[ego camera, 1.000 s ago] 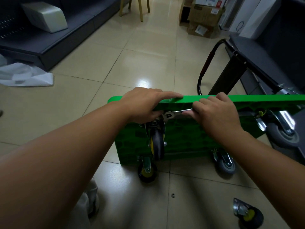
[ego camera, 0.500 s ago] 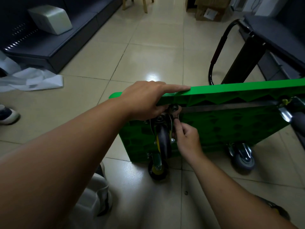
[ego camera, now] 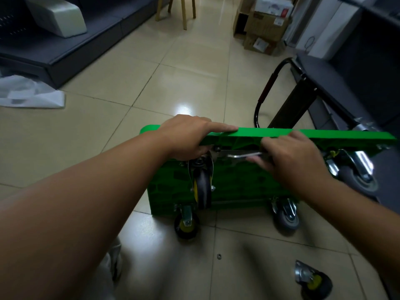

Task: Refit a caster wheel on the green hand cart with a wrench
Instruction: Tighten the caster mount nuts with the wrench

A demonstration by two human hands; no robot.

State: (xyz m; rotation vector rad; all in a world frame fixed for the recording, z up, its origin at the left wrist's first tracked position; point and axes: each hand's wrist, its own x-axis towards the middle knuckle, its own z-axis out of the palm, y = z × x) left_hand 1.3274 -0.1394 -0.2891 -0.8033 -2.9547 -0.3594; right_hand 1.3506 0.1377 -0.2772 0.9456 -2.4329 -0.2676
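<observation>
The green hand cart (ego camera: 240, 180) stands on its long edge on the floor, underside facing me. My left hand (ego camera: 188, 137) grips its top edge at the left corner, index finger straight along the rim, thumb below by the caster plate. A black caster with a yellow hub (ego camera: 202, 187) sits on the underside just below that hand. My right hand (ego camera: 290, 156) holds the handle of a silver wrench (ego camera: 238, 156), whose head points left to the bolt beside the caster plate.
A loose caster (ego camera: 312, 282) lies on the tiles at lower right, a small washer (ego camera: 219, 256) nearer the middle. Other casters (ego camera: 285, 215) are mounted on the cart. The black cart handle (ego camera: 266, 94) and a dark shelf lie behind; boxes (ego camera: 268, 22) stand far back.
My right hand has gone from fingering the bolt beside the caster to the right and up, and now holds the wrench by its handle. My left hand has kept its grip.
</observation>
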